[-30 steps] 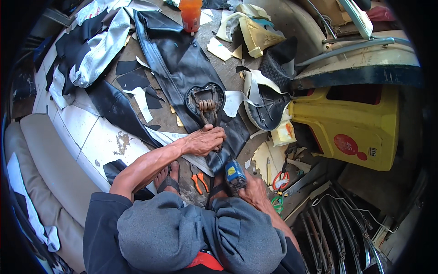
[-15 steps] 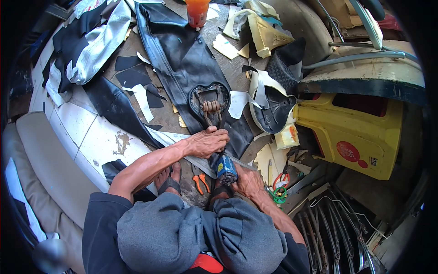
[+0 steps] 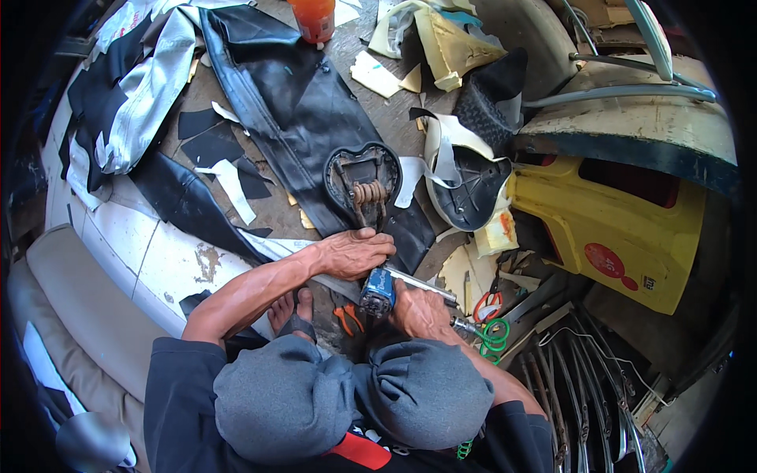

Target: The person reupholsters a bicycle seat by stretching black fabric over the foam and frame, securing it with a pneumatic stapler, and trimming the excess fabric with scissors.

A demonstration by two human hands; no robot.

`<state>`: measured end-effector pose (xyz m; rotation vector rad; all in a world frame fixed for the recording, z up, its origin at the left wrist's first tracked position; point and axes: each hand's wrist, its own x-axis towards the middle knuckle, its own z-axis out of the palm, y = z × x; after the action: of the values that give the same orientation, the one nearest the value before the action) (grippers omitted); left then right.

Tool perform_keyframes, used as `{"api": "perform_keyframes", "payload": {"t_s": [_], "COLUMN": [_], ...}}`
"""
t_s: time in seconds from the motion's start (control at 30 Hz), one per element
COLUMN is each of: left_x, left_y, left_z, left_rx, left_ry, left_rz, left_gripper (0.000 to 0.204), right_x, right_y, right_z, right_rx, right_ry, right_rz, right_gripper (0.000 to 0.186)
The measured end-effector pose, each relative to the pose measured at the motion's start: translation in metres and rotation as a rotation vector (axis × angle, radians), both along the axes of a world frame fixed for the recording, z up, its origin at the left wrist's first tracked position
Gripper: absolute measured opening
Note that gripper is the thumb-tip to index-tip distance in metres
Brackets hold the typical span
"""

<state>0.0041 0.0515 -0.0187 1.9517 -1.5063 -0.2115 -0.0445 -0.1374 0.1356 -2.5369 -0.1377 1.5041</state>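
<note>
An upturned bicycle saddle (image 3: 337,167) with a black rim and rusty coil springs (image 3: 371,193) lies in front of me on black vinyl. My left hand (image 3: 356,252) is closed over its near, narrow end, fingers bent together; the hand hides that end. My right hand (image 3: 422,309) wraps round a blue air staple gun (image 3: 379,290), whose silver magazine points out to the right. A green coiled hose (image 3: 494,337) runs from its handle. The gun's nose is close beside my left hand; whether it touches the saddle is hidden.
Orange-handled pliers (image 3: 347,319) lie by my foot, red-handled scissors (image 3: 489,306) at right. Another saddle shell (image 3: 473,193) sits beyond, amid foam and vinyl scraps. An orange cup (image 3: 314,20) stands at the far side. A yellow plastic body (image 3: 623,221) and metal frames (image 3: 583,394) border the right.
The staple gun has turned and shifted slightly left, so its silver magazine and hose fitting now show. My left hand stays on the saddle's near end. The whole view has shifted a little.
</note>
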Motion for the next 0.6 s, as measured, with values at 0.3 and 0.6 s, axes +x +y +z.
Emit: {"api": "perform_keyframes", "payload": {"t_s": [0.3,0.6], "left_x": [0.0,-0.014], "left_y": [0.001,0.001], "left_z": [0.008,0.023], "left_rx": [0.079,0.041], "left_ry": [0.041,0.053], "left_rz": [-0.027,0.133], "left_gripper": [0.03,0.032], "right_x": [-0.027,-0.086], "right_y": [0.002,-0.04], "right_z": [-0.006,-0.013], "right_rx": [0.012,0.117], "right_ry": [-0.175,-0.321], "right_rz": [-0.038,-0.204], "right_gripper": [0.044,0.056]}}
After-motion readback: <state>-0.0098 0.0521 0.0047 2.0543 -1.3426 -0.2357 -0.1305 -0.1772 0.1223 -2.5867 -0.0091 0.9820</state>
